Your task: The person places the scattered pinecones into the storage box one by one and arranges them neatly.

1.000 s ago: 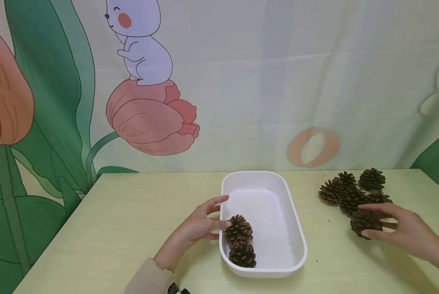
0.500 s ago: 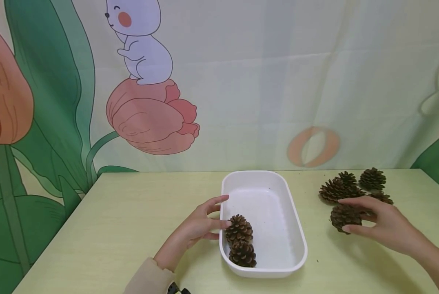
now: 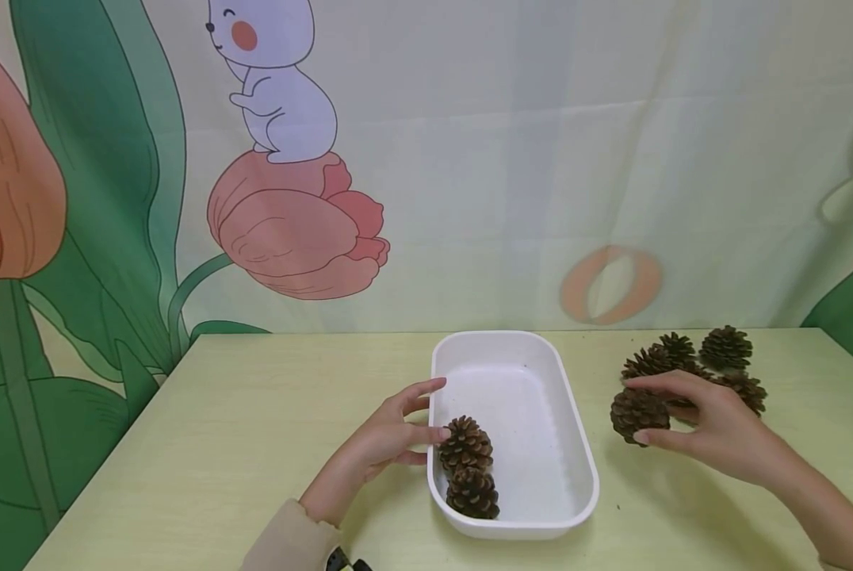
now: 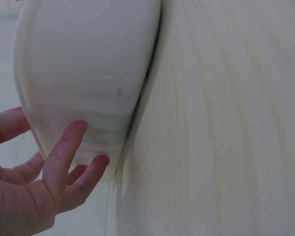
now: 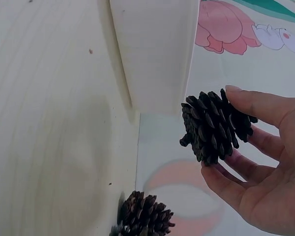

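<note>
My right hand (image 3: 719, 428) holds a brown pine cone (image 3: 639, 415) between thumb and fingers, above the table and right of the white plastic tub (image 3: 582, 444). In the right wrist view the pine cone (image 5: 211, 127) lies sideways in the fingertips. My left hand (image 3: 391, 432) grips the tub's left side. Two of its digits come over the rim, while other fingers press the outer wall, as the left wrist view shows at the hand (image 4: 44, 182). Inside the tub, along its left wall, sit a pine cone (image 3: 464, 444) and a nearer pine cone (image 3: 472, 493).
Several loose pine cones (image 3: 726, 347) are grouped at the back right of the pale wooden table (image 3: 269, 428), partly hidden by my right hand. Behind the table hangs a printed cloth (image 3: 455, 174). Small dark specks dot the tabletop.
My right hand has moved left with the pine cone, away from the group toward the tub, and slightly higher in view. The left hand and the tub have stayed in place.
</note>
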The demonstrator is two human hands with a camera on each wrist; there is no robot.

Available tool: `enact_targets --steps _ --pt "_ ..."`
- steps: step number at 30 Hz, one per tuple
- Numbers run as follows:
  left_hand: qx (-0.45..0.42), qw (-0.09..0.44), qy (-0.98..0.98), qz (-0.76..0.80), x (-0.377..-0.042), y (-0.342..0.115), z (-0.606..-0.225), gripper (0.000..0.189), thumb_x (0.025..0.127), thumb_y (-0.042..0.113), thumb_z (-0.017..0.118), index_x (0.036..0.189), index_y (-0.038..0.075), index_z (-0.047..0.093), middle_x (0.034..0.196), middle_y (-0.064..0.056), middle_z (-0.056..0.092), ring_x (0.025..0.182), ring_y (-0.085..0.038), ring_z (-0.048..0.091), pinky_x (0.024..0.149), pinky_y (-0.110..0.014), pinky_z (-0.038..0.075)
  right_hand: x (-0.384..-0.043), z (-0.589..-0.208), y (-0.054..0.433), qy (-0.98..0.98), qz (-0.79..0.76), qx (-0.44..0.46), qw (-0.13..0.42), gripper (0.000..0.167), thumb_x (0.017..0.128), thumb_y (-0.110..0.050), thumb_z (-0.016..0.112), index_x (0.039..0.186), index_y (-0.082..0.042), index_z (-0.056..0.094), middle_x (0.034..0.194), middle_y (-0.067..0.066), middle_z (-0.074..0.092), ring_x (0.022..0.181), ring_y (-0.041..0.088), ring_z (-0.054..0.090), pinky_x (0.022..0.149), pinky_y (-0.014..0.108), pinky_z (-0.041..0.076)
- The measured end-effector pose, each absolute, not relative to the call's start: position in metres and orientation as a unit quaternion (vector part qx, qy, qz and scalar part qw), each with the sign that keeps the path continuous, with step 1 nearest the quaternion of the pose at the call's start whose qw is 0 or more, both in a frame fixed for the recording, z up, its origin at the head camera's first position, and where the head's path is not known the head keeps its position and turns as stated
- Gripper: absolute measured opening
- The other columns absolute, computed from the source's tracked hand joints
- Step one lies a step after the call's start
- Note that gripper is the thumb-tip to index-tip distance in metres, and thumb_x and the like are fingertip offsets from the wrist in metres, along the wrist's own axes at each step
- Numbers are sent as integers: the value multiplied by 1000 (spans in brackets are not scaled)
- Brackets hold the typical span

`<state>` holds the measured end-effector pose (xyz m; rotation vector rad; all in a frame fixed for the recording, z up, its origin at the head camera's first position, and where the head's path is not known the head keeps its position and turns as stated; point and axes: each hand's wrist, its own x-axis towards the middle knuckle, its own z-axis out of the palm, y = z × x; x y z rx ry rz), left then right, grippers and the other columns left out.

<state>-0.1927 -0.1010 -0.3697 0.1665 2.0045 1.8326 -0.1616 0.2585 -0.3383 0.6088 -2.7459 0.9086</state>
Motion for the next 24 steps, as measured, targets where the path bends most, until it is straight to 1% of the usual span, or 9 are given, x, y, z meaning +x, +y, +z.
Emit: enact_targets --steps 2,3,6,9,10,14,19,24 --pt "60 208 721 658 -193 -101 -369 68 80 0 66 140 15 36 140 -25 29 99 -30 57 73 -45 55 -162 -337 255 -922 312 211 94 52 71 -25 77 119 -13 58 116 7 57 100 -19 39 80 36 53" --pt "60 208 721 659 -193 -101 -369 68 80 0 66 140 15 36 140 -25 29 99 -30 57 73 -45 55 -162 -336 253 -920 314 214 96 52 71 -24 78 118 -13 59 116 8 57 100 -18 39 80 33 53" --pt "59 208 719 660 -193 -100 -369 68 80 0 65 140 15 36 139 -25 29 99 -30 57 73 -45 55 -163 -335 248 -916 316 223 102 52 70 -21 78 117 -13 59 115 8 57 100 -16 40 81 22 52" --pt "59 209 718 661 -193 -101 -369 68 80 -1 65 140 15 36 140 -25 29 99 -30 57 73 -45 55 -164 -334 243 -912 317 235 114 51 69 -20 79 116 -13 60 111 4 58 99 -15 42 80 9 47" --pt "60 209 718 661 -193 -101 -369 68 80 -1 65 140 15 36 140 -25 29 99 -30 57 73 -45 55 -165 -333 241 -909 319 240 116 51 69 -20 79 116 -12 60 110 4 58 100 -14 43 81 8 46" --pt "60 210 716 663 -193 -101 -369 69 80 -1 65 140 15 35 140 -26 28 100 -31 57 74 -46 55 -168 -330 233 -900 334 257 110 50 71 -19 78 116 -12 60 109 2 59 101 -13 44 84 7 44" --pt "58 210 716 663 -193 -100 -369 68 80 -1 65 140 15 36 140 -26 28 100 -31 56 74 -46 54 -172 -326 224 -896 344 262 100 48 73 -21 77 117 -12 60 110 2 59 102 -11 46 85 13 47" --pt "58 211 717 662 -193 -100 -368 68 80 -1 65 140 14 36 140 -26 29 99 -31 56 74 -46 55 -176 -323 214 -890 357 265 101 48 73 -19 77 117 -10 60 112 3 60 100 -9 47 84 16 49"
